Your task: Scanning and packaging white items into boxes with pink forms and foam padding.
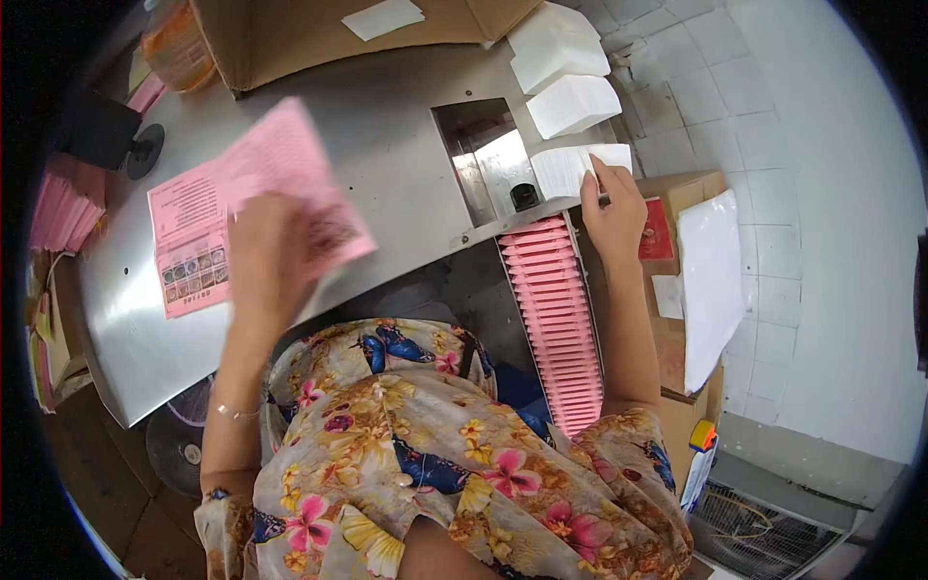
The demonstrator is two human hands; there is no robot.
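My left hand (269, 242), smeared by motion, is closed on a pink leaflet (280, 145) raised above the metal table. Beneath it lies an open pink printed leaflet (184, 232) with rows of small pictures, partly covered by the hand and raised sheet. At the right, the thumb and fingertips of my right hand (616, 208) are pinched at the edge of the nearest stack of white paper slips (561, 172). Something small and dark shows by those fingers, too small to name. Below the table edge, a long rack holds a row of pink folded leaflets (553, 329).
Around the metal table (396, 145) stand a cardboard box (290, 48) at the back and more white stacks (572, 104) at right. A rectangular opening (478, 159) cuts the tabletop. Pink bundles (68, 203) and a black stand (101, 130) are at left; cartons (681, 338) stand by the tiled wall.
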